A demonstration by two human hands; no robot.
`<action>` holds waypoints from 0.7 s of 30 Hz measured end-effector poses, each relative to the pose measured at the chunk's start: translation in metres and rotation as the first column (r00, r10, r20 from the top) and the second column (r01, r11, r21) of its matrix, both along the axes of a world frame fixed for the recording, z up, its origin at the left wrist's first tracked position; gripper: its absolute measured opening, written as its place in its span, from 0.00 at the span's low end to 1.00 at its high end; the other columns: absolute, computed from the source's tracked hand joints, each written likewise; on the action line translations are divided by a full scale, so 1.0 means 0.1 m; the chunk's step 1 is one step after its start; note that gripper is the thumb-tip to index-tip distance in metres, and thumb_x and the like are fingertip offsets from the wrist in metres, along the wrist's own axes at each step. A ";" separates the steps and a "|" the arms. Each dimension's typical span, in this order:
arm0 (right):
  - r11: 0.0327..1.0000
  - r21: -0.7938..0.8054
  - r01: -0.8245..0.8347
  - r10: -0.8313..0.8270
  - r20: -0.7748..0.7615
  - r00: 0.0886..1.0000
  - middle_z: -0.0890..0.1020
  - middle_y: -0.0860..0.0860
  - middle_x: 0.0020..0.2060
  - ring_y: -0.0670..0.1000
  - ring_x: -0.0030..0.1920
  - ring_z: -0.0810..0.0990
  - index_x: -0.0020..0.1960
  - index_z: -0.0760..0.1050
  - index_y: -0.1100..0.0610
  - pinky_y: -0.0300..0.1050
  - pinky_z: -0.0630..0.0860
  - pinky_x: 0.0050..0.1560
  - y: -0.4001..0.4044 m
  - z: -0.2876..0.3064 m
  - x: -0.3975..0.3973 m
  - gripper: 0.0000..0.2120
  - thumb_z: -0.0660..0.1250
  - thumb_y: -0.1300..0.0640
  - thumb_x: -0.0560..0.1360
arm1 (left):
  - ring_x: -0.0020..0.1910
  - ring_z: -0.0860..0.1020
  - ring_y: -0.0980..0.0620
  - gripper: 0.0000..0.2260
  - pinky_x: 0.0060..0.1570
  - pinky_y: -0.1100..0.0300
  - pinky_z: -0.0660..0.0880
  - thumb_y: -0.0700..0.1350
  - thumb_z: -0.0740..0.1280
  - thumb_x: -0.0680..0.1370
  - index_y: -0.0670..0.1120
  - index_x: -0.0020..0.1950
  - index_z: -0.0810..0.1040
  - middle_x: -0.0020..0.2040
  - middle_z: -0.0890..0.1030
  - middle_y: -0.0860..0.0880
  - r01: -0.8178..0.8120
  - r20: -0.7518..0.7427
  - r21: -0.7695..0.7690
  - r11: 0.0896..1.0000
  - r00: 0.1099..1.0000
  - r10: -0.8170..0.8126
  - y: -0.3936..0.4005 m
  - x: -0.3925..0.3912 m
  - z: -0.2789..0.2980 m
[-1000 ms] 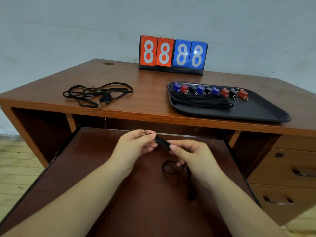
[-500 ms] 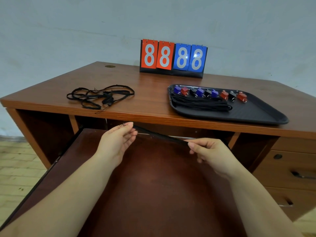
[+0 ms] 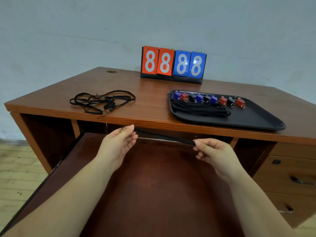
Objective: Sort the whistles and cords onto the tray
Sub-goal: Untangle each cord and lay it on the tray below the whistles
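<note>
Both forearms are cut off by the lower frame edge, and the pull-out shelf (image 3: 153, 185) beneath them runs out of view at the bottom. The black cord (image 3: 164, 137) under inspection stretches between the two hands, in front of the desk (image 3: 136, 106) edge and above the shelf; against the dark recess its middle is hard to follow. The left hand (image 3: 118, 144) pinches one end between thumb and forefinger, other fingers loosely extended, with a thin thread loop showing at the fingertips. The right hand (image 3: 213, 151) pinches the other end, fingers curled. On the tray (image 3: 256, 118), a bundle of cords (image 3: 200, 109) lies in front of a row of whistles (image 3: 209, 99); the count appears to be nine, though overlap blurs it. A tangle of loose cords (image 3: 100, 100) lies on the desk's left. A scoreboard (image 3: 173, 64) stands behind. Compared with half a second earlier, the hands are slightly farther apart and the cord is drawn straighter.
</note>
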State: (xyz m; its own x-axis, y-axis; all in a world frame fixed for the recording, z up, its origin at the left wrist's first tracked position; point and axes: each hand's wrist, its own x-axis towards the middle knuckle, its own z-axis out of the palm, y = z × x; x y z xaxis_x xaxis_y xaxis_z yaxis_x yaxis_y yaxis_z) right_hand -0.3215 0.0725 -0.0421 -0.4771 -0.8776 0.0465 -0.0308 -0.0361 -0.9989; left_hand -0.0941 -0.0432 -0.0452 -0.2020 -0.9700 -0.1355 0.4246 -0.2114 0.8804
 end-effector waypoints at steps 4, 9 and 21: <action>1.000 0.001 0.010 -0.010 0.016 1.000 0.83 0.52 0.33 0.44 0.30 0.78 0.45 0.82 0.58 0.39 0.79 0.37 0.00 -0.02 -0.01 0.04 0.68 0.63 0.74 | 0.39 0.81 0.55 0.01 0.41 0.64 0.76 0.40 0.67 0.75 0.44 0.45 0.79 0.38 0.80 0.49 0.016 -0.016 0.018 1.000 1.000 -0.015 -0.02 0.00 0.00; 0.999 0.029 -0.017 0.017 0.002 1.000 0.84 0.52 0.36 0.45 0.34 0.80 0.49 0.81 0.57 0.41 0.80 0.42 0.01 -0.03 -0.03 0.07 0.66 0.64 0.75 | 0.38 0.82 0.55 0.03 0.39 0.63 0.78 0.37 0.66 0.75 0.44 0.47 0.79 0.36 0.82 0.48 0.014 -0.041 0.029 0.999 0.999 -0.012 -0.01 0.01 0.01; 0.994 -0.054 0.099 -0.108 -0.206 0.973 0.85 0.51 0.40 0.46 0.40 0.84 0.50 0.80 0.54 0.37 0.81 0.45 0.14 0.64 -0.33 0.08 0.66 0.63 0.75 | 0.40 0.83 0.54 0.05 0.40 0.68 0.79 0.36 0.68 0.74 0.44 0.47 0.80 0.41 0.83 0.45 0.042 0.241 -0.318 0.947 0.970 0.038 0.09 -0.21 0.43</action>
State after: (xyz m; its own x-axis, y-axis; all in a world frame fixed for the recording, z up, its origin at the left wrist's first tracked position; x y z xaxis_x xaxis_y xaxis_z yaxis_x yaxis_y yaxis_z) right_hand -0.3546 0.0863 0.0220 -0.5414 -0.8189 0.1908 -0.2436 -0.0644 -0.9677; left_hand -0.1154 -0.0346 -0.0021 -0.2037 -0.9697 0.1352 0.1912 0.0960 0.9768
